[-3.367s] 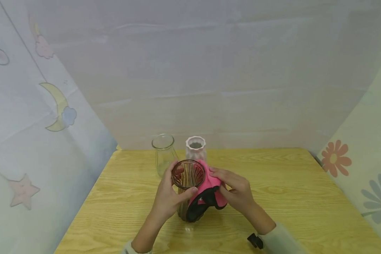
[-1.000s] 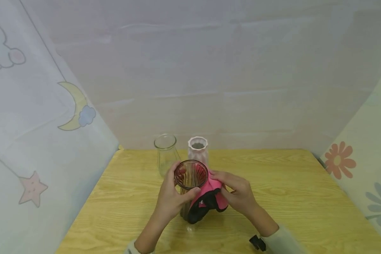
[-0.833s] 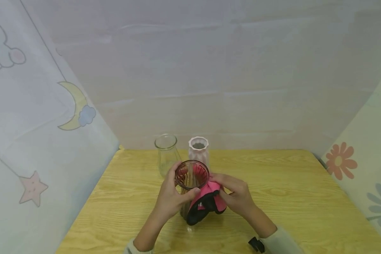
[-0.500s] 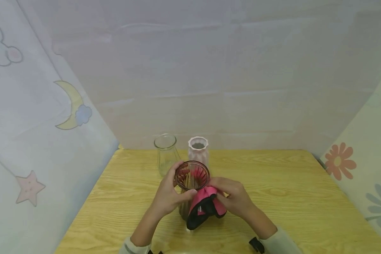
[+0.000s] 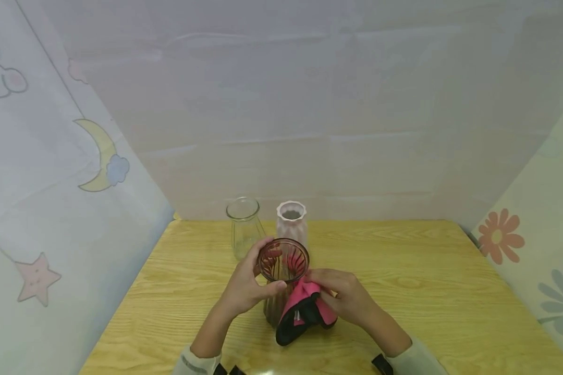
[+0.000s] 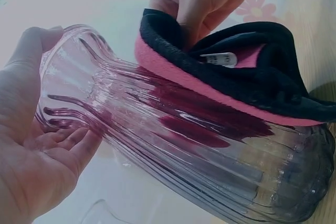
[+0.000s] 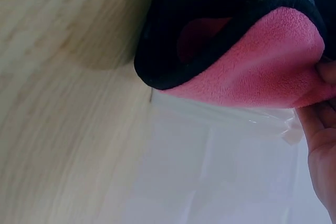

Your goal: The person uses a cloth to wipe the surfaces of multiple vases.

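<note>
A tinted, ribbed glass vase [image 5: 274,307] stands tilted in front of me, its round mouth facing up. My left hand [image 5: 244,286] grips it round the neck, thumb on the near side; the left wrist view shows the fingers curled under the flared rim [image 6: 68,72]. On the vase's right side lies a pink cloth with black edging [image 5: 305,307]. My right hand [image 5: 344,294] pinches this cloth near its top, just below the rim. A small white label [image 6: 220,59] shows in the cloth's folds. The right wrist view shows the cloth's fuzzy pink face [image 7: 262,61].
Behind the vase stand a clear glass vase [image 5: 244,229] and a white fluted vase [image 5: 292,224], both upright. The wooden table [image 5: 403,281] reaches back to a pale hanging sheet [image 5: 309,104], with printed sheets at both sides.
My right hand has slid down the vase's side with the cloth, from beside the rim to below it. The left hand keeps its hold on the neck.
</note>
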A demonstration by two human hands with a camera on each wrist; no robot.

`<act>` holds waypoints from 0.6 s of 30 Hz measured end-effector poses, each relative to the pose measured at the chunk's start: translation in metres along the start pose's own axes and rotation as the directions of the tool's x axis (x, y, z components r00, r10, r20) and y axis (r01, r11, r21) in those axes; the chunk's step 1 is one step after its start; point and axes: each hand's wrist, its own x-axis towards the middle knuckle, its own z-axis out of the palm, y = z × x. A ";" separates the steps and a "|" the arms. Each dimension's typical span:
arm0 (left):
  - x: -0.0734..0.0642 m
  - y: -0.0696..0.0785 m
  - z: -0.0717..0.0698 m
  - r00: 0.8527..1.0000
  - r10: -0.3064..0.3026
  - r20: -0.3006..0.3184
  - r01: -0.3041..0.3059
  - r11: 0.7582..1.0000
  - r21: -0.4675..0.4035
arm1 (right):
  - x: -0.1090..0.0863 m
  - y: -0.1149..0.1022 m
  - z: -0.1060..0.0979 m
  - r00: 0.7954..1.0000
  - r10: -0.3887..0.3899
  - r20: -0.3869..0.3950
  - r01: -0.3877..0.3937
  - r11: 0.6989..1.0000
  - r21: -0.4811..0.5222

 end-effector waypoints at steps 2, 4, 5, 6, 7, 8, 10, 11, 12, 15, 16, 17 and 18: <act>0.000 0.000 -0.001 1.000 -0.002 0.004 0.002 1.000 -0.002 | -0.002 0.001 0.001 1.000 0.015 0.010 -0.015 1.000 0.004; 0.001 0.000 -0.001 1.000 -0.006 0.006 0.006 1.000 -0.002 | -0.005 0.001 0.002 0.999 0.035 0.024 -0.035 0.999 0.015; 0.001 -0.001 -0.001 1.000 -0.005 0.007 0.005 1.000 -0.001 | -0.006 0.002 0.002 0.999 0.044 0.032 -0.044 0.999 0.019; 0.001 -0.001 -0.001 1.000 -0.004 0.008 0.004 1.000 -0.002 | -0.007 0.002 0.003 0.998 0.043 0.034 -0.044 0.999 0.022; 0.001 -0.002 -0.001 1.000 0.000 0.009 0.000 1.000 -0.005 | -0.008 0.002 0.003 0.998 0.053 0.042 -0.054 0.998 0.023; 0.001 -0.002 -0.001 1.000 0.006 0.011 -0.006 1.000 -0.007 | -0.008 0.002 0.003 0.998 0.053 0.045 -0.054 0.998 0.022; 0.001 -0.003 -0.001 1.000 0.022 0.015 -0.022 1.000 -0.014 | -0.010 0.002 0.004 0.997 0.050 0.051 -0.051 0.999 0.014; 0.002 -0.004 -0.001 0.999 0.032 0.019 -0.032 0.999 -0.019 | -0.010 0.002 0.004 0.997 0.048 0.053 -0.049 0.999 0.011; 0.002 -0.004 -0.001 0.999 0.040 0.022 -0.039 0.999 -0.023 | -0.011 0.002 0.004 0.997 0.048 0.056 -0.049 0.999 0.008; 0.004 -0.005 -0.002 0.998 0.055 0.031 -0.054 0.998 -0.034 | -0.013 0.003 0.004 0.996 0.053 0.067 -0.053 0.999 -0.001; 0.004 -0.005 -0.002 0.998 0.057 0.033 -0.056 0.998 -0.037 | -0.014 0.003 0.004 0.995 0.060 0.075 -0.060 0.998 -0.001; 0.003 -0.005 -0.002 0.998 0.057 0.037 -0.055 0.998 -0.043 | -0.014 0.003 0.004 0.995 0.061 0.082 -0.061 0.998 -0.002; 0.003 -0.005 -0.002 0.998 0.057 0.039 -0.055 0.997 -0.046 | -0.015 0.003 0.004 0.994 0.067 0.092 -0.066 0.998 -0.007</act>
